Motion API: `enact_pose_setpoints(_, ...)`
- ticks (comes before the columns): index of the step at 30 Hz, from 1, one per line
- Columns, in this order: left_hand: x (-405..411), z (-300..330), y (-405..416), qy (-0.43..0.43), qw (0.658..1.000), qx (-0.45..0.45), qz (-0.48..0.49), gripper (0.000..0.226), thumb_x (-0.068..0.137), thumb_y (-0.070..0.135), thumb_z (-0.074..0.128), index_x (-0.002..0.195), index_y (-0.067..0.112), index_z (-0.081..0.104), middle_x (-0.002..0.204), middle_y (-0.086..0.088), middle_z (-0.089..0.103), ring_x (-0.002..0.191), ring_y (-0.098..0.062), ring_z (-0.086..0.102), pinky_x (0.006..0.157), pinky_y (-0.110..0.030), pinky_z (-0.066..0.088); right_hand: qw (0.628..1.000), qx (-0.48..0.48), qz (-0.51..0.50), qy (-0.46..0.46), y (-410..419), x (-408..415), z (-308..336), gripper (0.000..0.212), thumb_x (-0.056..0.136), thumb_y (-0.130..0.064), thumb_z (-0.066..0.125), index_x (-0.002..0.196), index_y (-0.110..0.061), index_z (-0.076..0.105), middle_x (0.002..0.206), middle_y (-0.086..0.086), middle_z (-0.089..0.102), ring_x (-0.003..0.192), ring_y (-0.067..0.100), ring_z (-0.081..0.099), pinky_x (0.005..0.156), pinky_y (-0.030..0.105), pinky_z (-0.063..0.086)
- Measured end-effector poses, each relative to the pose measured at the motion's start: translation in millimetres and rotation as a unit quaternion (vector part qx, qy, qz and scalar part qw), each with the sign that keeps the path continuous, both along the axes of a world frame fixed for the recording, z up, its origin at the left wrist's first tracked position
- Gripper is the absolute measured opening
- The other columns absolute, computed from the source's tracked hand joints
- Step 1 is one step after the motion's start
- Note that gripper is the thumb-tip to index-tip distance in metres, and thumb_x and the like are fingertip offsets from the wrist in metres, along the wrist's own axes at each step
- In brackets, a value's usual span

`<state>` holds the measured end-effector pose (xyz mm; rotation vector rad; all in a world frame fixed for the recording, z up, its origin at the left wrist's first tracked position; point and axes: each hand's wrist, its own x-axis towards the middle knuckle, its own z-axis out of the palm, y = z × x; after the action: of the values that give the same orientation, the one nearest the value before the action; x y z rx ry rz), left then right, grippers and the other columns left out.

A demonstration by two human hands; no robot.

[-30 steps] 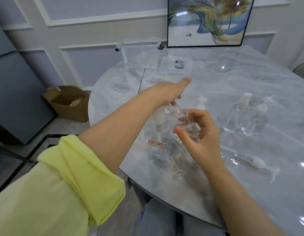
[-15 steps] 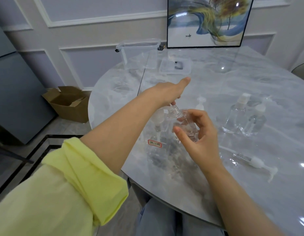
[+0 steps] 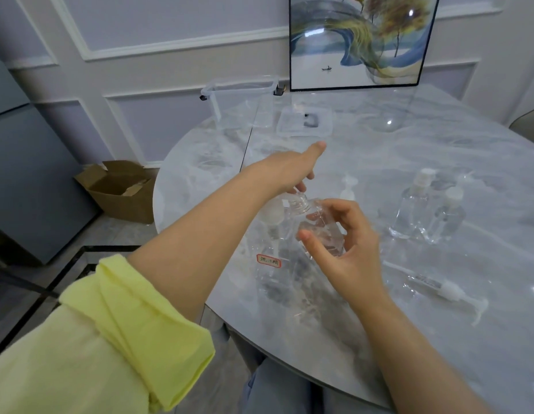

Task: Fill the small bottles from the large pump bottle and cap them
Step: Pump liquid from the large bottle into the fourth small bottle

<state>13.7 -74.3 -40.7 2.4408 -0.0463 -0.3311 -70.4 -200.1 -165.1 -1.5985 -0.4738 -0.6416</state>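
The large clear pump bottle [image 3: 270, 273] with a red label stands near the table's front edge. My left hand [image 3: 289, 170] lies over its white pump head, fingers curled down and thumb stretched forward; the pump head is mostly hidden under it. My right hand [image 3: 349, 255] holds a small clear bottle [image 3: 318, 225] tilted, its open threaded neck up against the pump's spout. Two small bottles with white caps [image 3: 413, 204] [image 3: 449, 218] stand together to the right.
A loose white pump with its tube [image 3: 445, 289] lies on the marble table [image 3: 439, 339] at the right, and another white pump top [image 3: 347, 189] stands behind my hands. At the back are a clear box [image 3: 241, 100], a lid [image 3: 304, 122] and a framed picture [image 3: 358, 40]. A cardboard box [image 3: 119, 189] sits on the floor.
Both hands stay almost where they were; the small bottle remains at the spout with only a slight shift.
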Motion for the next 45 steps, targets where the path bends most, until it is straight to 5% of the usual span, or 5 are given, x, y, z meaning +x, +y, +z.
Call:
enact_pose_setpoints(10,-3.0,-1.0,0.9,0.003,1.000,-0.006,0.010,0.074,0.099,0.071,0.021,0.109,0.018,0.071,0.106,-0.005,0.073,0.103,-0.022,0.066,0.106,-0.043,0.044,1.000,0.003,0.002,0.006,0.0,-2.6,1.7,0.037,0.082,-0.019,0.081,0.112,-0.024,0.060,0.103,-0.016,0.065,0.099,0.013,0.065,0.089,0.027,0.052)
enact_pose_setpoints(29,-3.6,5.8,0.2,-0.009,1.000,-0.005,0.021,0.072,0.100,0.070,0.021,0.123,0.019,0.065,0.112,-0.005,0.072,0.109,-0.022,0.064,0.093,-0.035,0.046,1.000,0.009,0.001,0.007,-1.9,-3.8,3.4,0.037,0.082,-0.019,0.081,0.114,-0.017,0.062,0.105,-0.010,0.066,0.097,0.014,0.065,0.086,0.027,0.054)
enact_pose_setpoints(34,-6.5,3.0,-0.8,0.009,0.999,0.031,0.007,0.076,0.098,0.074,0.019,0.124,0.019,0.065,0.114,-0.003,0.070,0.115,-0.025,0.060,0.109,-0.046,0.042,1.000,0.002,0.008,0.007,-0.5,-4.0,2.2,0.035,0.083,-0.015,0.081,0.112,-0.013,0.062,0.104,-0.008,0.067,0.097,0.012,0.065,0.087,0.026,0.053)
enact_pose_setpoints(38,-3.7,3.1,-0.2,-0.019,1.000,0.003,0.011,0.072,0.100,0.071,0.019,0.126,0.020,0.063,0.115,-0.003,0.069,0.106,-0.020,0.063,0.086,-0.032,0.044,1.000,0.000,0.005,0.001,0.2,-5.4,4.0,0.036,0.082,-0.018,0.080,0.113,-0.016,0.062,0.105,-0.011,0.066,0.097,0.009,0.064,0.087,0.020,0.050)
enact_pose_setpoints(45,-3.7,1.3,-0.5,-0.009,1.000,-0.024,0.008,0.073,0.100,0.071,0.019,0.121,0.019,0.065,0.112,-0.004,0.071,0.105,-0.022,0.066,0.096,-0.039,0.043,1.000,0.005,-0.001,0.004,-0.1,-5.5,4.4,0.037,0.082,-0.019,0.081,0.114,-0.018,0.062,0.106,-0.011,0.066,0.099,0.015,0.065,0.090,0.027,0.053)
